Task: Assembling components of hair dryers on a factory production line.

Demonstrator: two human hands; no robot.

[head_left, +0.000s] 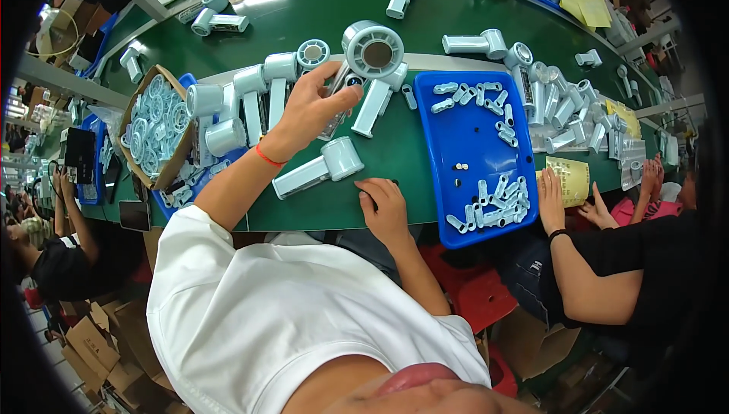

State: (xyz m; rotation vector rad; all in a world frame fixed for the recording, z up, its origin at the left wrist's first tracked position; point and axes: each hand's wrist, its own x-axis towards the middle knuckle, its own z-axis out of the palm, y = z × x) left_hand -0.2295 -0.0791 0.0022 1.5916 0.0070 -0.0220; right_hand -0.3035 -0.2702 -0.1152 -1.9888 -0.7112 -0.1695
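Green matting covers the bench (pixel 425 26) where the person's left hand (pixel 307 110) reaches forward, fingers closed on a handheld fan body (pixel 370 53) with a round white head, pinching it near the handle top. The right hand (pixel 385 205) rests curled at the bench's near edge, seemingly grasping nothing. The step looks like picking up 1 unit for assembly; bringing it in calls for a firm grip while clearing the loose fan body (pixel 319 167) lying between both hands and the blue tray (pixel 448 148) of small parts.

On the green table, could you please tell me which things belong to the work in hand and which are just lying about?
In hand:
- left hand on a fan part
- right hand on the green table
- white fan

Lying about:
- blue tray
- box of rings
- yellow paper
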